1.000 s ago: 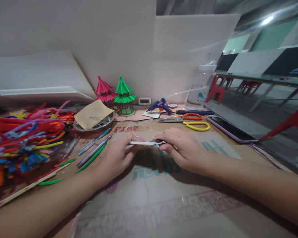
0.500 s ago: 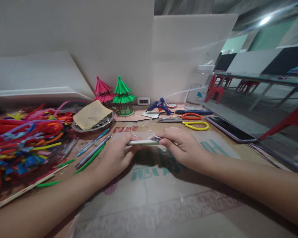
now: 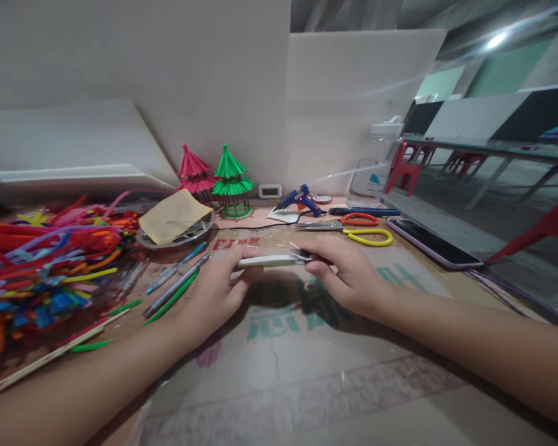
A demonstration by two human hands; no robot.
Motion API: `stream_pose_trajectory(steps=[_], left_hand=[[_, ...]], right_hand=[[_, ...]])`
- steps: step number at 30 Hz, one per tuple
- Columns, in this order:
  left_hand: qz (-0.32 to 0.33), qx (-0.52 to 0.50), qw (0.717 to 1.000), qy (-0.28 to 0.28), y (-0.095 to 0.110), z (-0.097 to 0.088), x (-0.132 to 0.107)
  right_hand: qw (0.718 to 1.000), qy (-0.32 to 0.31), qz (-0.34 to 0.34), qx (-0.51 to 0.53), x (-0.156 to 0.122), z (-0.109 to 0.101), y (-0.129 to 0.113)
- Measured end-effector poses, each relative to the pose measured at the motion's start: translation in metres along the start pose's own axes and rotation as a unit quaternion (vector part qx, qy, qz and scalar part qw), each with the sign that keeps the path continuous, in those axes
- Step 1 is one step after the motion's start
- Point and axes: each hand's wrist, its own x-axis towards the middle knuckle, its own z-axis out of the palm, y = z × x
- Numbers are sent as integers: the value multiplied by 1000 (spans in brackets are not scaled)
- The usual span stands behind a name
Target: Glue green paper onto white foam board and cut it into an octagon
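Observation:
Over the printed board, my left hand (image 3: 227, 279) pinches the left end of a thin, flat white piece (image 3: 272, 261), seen nearly edge-on. At its right end my right hand (image 3: 341, 269) is closed, thumb below and fingers above, on a small dark and shiny thing (image 3: 302, 254) touching the piece. Its kind is hidden by the fingers. Thin white slivers stick up beside it. Beneath both hands lies the plastic-covered cardboard (image 3: 307, 396) with green and red print.
Behind stand a green pipe-cleaner tower (image 3: 231, 179), a red tower (image 3: 195, 170), a small clock (image 3: 270, 191) and a blue glue gun (image 3: 300, 201). Scissors (image 3: 365, 236), a phone (image 3: 432, 243) and a bottle (image 3: 372, 164) are to the right; pipe cleaners (image 3: 41, 266) and a dish (image 3: 174, 241) to the left.
The white piece has tilted slightly, its right end now higher and more of its face showing. My right hand has risen a little and shifted right with the dark thing.

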Motion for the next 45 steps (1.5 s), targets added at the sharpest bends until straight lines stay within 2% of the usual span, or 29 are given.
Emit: stream_pose_trajectory(steps=[5, 14, 26, 37, 45], left_hand=[[-4, 24, 1000, -5, 1, 0, 1], [30, 66, 997, -8, 2, -2, -2], [30, 62, 997, -19, 3, -2, -2], [4, 58, 998, -8, 2, -1, -1], [51, 77, 995, -34, 5, -2, -4]], right_hand=[[997, 8, -47, -53, 1, -1, 1], [996, 8, -52, -67, 3, -3, -2], [995, 9, -65, -71, 5, -5, -3], [999, 15, 0, -35, 0, -1, 1], [995, 1, -57, -77, 5, -4, -8]])
